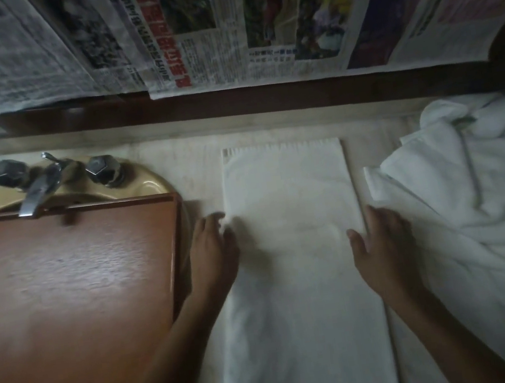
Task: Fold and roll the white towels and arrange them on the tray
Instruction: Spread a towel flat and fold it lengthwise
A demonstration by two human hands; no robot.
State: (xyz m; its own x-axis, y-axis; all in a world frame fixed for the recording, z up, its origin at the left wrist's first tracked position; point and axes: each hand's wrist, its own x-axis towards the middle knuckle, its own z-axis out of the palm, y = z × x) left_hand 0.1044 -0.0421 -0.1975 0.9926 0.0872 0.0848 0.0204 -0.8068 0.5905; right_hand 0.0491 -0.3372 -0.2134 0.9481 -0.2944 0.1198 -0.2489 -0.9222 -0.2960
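Item: towel (pixel 297 234), white, one, folded into a long narrow strip. It lies flat on the pale counter (pixel 180 156). Its long axis runs straight away from the person. The far short end is square and points at the wall; the near end runs out of sight below.

Item: left hand (pixel 213 256), one. It sits palm down at the strip's left edge, fingers pointing away from the body, forearm slanting in from the lower left. The fingertips meet the cloth edge, but blur hides whether they pinch it or only touch it; I cannot tell.

Item: right hand (pixel 383 244), one. It lies palm down on the strip's right edge, level with the left hand across the cloth. The fingers are straight and spread, the thumb is on the towel, and nothing is grasped.

Item: heap of towels (pixel 476 207), white, one heap, loose and rumpled, just beyond the right hand's outer side. The pieces in it cannot be counted.

Item: tray (pixel 71 300), brown wood, one, just outside the left hand, resting across the sink (pixel 144 181).

Item: tap (pixel 37 187), one spout reaching over the tray's far rim, with two knobs (pixel 97 170).

Item: newspaper sheets (pixel 220 25), several, overlapping, hung on the wall beyond both hands.
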